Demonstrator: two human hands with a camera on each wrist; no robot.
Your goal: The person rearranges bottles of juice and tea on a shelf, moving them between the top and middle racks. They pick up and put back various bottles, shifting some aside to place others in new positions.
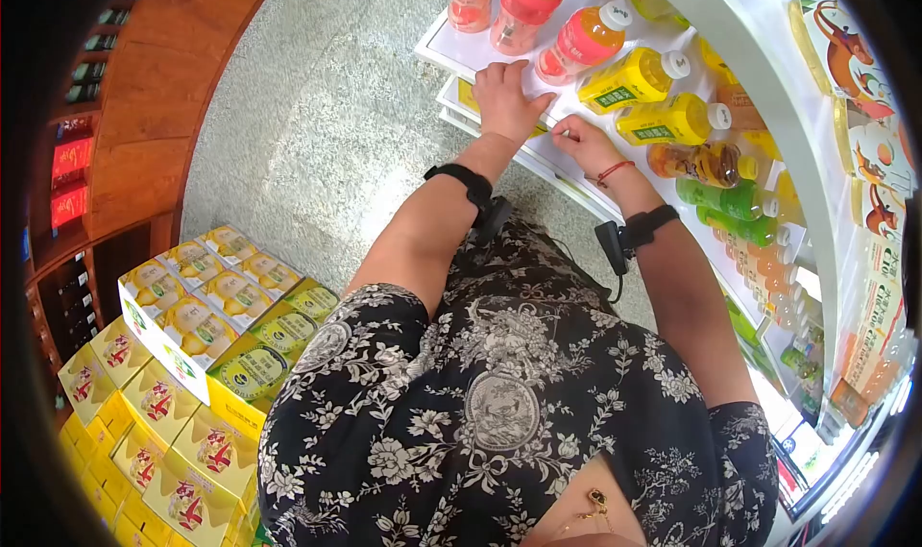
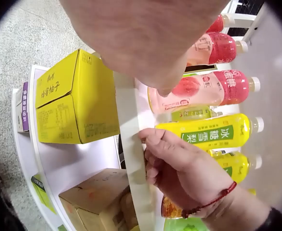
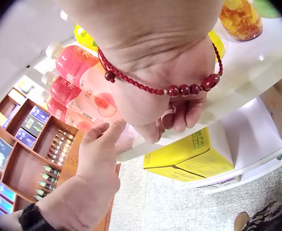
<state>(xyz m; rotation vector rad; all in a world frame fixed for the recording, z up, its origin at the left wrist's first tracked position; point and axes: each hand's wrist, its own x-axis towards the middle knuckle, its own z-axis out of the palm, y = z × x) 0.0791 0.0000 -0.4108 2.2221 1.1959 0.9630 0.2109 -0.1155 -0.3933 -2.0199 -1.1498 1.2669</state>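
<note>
A white shelf [image 1: 444,49] holds pink-labelled bottles [image 1: 577,46] and yellow bottles [image 1: 626,81]. My left hand [image 1: 509,102] rests at its front edge by the pink bottles, fingers relaxed and spread. Just beside it, my right hand [image 1: 588,150], with a red bracelet, has curled fingers against the same edge. In the left wrist view, the right hand's [image 2: 179,171] thumb and index finger meet at the white edge strip [image 2: 134,159]. The right wrist view shows its fingers curled there, beside the left hand [image 3: 96,156]. Whether anything small lies between the fingertips is hidden.
Below the shelf top, a yellow carton [image 2: 98,103] and a brown carton [image 2: 100,195] stand on a lower tier. More bottles [image 1: 735,199] line the shelf toward the right. Stacked yellow drink boxes [image 1: 158,398] stand on the left, near a wooden cabinet [image 1: 144,86].
</note>
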